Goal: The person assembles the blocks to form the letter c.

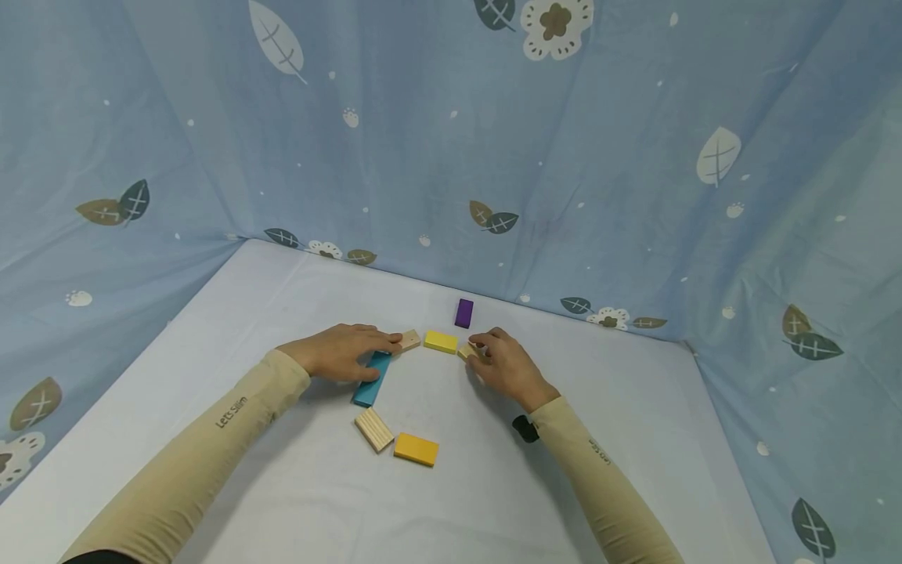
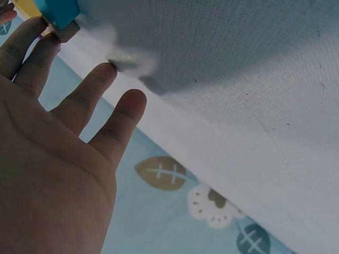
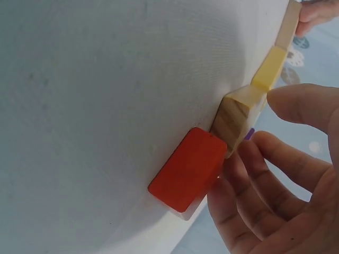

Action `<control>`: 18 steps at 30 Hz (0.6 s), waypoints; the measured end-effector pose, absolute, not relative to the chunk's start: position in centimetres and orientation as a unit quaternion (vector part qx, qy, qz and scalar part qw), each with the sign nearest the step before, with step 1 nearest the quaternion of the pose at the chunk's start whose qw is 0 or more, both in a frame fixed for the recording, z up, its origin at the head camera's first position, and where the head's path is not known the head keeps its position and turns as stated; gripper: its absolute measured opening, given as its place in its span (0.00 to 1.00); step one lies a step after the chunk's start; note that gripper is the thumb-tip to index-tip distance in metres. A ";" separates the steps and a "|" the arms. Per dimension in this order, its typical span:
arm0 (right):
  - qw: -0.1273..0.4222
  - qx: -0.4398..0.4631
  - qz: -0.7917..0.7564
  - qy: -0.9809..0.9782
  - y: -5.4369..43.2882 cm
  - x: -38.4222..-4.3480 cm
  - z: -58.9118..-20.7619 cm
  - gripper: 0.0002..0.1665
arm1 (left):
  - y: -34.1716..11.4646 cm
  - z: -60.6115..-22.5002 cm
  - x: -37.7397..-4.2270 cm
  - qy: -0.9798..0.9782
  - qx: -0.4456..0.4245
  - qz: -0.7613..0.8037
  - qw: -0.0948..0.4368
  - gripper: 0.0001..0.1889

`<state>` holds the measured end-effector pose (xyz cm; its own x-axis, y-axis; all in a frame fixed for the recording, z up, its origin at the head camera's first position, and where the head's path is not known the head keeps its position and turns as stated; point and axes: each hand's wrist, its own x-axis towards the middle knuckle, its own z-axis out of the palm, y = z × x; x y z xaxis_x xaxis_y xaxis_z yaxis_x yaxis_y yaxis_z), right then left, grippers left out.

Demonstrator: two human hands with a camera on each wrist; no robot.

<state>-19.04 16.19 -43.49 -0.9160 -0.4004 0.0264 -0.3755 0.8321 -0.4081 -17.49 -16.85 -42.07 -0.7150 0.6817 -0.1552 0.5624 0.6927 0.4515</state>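
Observation:
My left hand (image 1: 345, 352) reaches over the left end of an arc of blocks. Its fingertips touch a plain wooden block (image 1: 409, 341), and its thumb lies at a long blue block (image 1: 372, 379). In the left wrist view the fingers are spread and fairly straight. My right hand (image 1: 507, 365) pinches another wooden block (image 3: 233, 119) between thumb and fingers, at the end of a yellow block (image 1: 440, 341). A red block (image 3: 188, 169) stands against that wooden block in the right wrist view; in the head view the right hand hides it.
Nearer me lie a striped wooden block (image 1: 373, 430) and an orange-yellow block (image 1: 416, 450). A purple block (image 1: 463, 313) stands behind the arc. White cloth (image 1: 317, 501) covers the table, with a blue patterned curtain (image 1: 423, 157) along the back and sides.

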 end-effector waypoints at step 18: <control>0.035 -0.205 -0.215 0.954 16.2 -19.1 -43.4 0.19 | -16.7 -42.1 -17.6 0.909 0.339 0.184 0.161 0.28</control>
<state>-19.14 16.21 -43.37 -0.9135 -0.4062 0.0215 -0.3763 0.8238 -0.4240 -17.56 -16.73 -42.10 -0.7188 0.6747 -0.1679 0.5561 0.7029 0.4435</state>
